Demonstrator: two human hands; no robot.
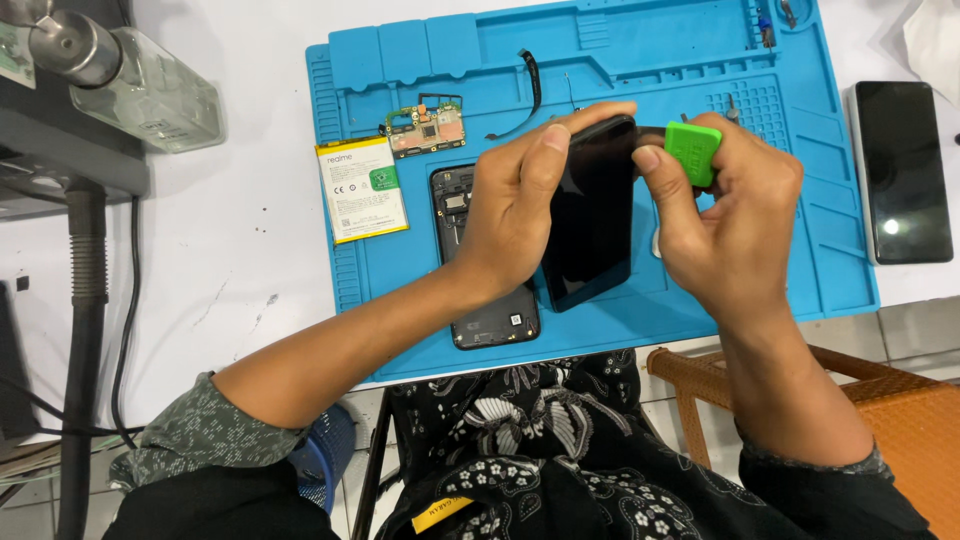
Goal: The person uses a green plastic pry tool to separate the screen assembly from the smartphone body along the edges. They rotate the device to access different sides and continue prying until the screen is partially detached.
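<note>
Black glossy smartphone screen panel (pixel 590 215) is held tilted above the blue silicone repair mat (pixel 800 270). The left hand (pixel 520 200) is closed around its left edge, fingers curled over the top corner. The right hand (pixel 735 225) pinches a small green plastic pry tool (pixel 694 150) at the panel's upper right edge, apparently touching it, though the contact point is hidden. On the mat lie a dark opened phone body (pixel 485 320), a white rectangular battery (pixel 362 188), a green circuit board (pixel 427 128) and a thin black ribbon cable (pixel 530 85). Another black phone (pixel 903 172) rests on the white table just beside the mat.
</note>
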